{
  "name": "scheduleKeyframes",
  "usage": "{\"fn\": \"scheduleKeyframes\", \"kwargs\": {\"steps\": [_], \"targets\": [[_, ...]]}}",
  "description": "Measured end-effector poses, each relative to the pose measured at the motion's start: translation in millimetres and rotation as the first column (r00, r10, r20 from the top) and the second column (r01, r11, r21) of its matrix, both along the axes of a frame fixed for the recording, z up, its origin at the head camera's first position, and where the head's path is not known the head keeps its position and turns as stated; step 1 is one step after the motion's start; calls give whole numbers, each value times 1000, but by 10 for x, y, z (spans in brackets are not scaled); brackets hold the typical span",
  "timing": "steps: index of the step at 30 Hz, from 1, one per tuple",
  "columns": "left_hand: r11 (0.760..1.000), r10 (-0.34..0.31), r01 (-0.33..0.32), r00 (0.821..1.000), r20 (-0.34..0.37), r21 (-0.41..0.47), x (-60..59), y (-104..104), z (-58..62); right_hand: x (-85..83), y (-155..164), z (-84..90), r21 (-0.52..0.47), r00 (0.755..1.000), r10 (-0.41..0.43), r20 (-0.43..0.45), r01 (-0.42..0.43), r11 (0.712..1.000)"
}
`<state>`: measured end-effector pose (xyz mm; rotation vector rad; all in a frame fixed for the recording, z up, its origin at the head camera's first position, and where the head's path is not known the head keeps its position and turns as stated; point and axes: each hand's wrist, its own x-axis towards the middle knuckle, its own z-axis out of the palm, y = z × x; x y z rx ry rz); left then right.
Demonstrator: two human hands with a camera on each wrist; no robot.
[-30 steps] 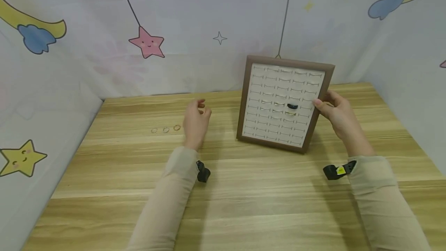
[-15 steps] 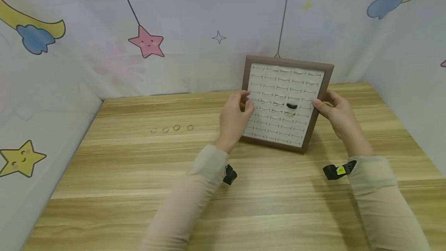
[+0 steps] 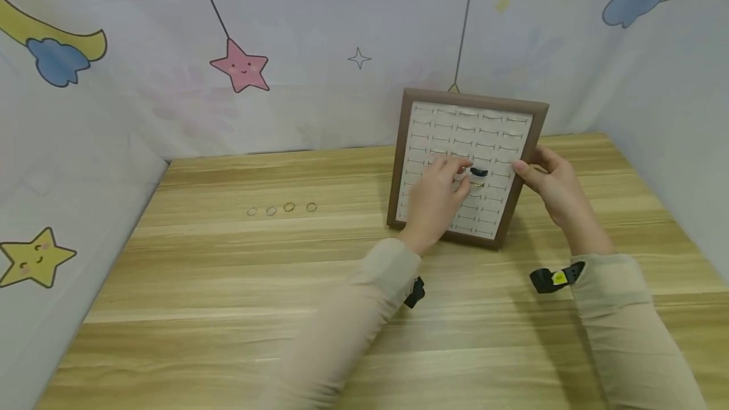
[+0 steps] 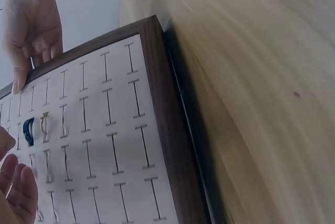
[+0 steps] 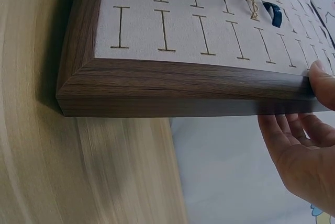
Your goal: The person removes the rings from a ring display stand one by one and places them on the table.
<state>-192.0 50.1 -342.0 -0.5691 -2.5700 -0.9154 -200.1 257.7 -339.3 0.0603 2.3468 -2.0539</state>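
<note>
A brown-framed ring display board [image 3: 417, 138] with rows of slits in a pale pad leans upright on the table. A dark blue-black ring [image 3: 478, 172] sits in one slit, with a gold ring [image 4: 44, 126] in a neighbouring one. My left hand [image 3: 433, 201] is in front of the pad, thumb and fingertips apart just left of the dark ring. The left wrist view shows a small gap between those fingers and the ring. My right hand [image 3: 555, 188] grips the board's right edge, thumb on the front and fingers behind, as the right wrist view [image 5: 309, 156] also shows.
Several thin rings [image 3: 289, 207] lie in a row on the wooden table [image 3: 228, 309], left of the board. A white cloth backdrop [image 3: 307, 93] with printed stars closes off the back and sides. Each wrist carries a black strapped camera [image 3: 549, 280].
My left hand has moved right from beside the loose rings, past the board's left edge, to the dark ring. One more loose ring shows on the table. My right hand keeps its grip.
</note>
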Motion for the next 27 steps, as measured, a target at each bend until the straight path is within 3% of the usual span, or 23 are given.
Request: {"fn": "scheduleKeyframes", "kwargs": {"steps": [13,27], "targets": [[999,25,-20,991,131,-39,-14,150,22,19,4,-4,-50,999,5,-36,-7,999],[984,50,-24,988,145,-178,-9,177,85,21,5,-1,-30,999,5,-39,-6,1000]]}}
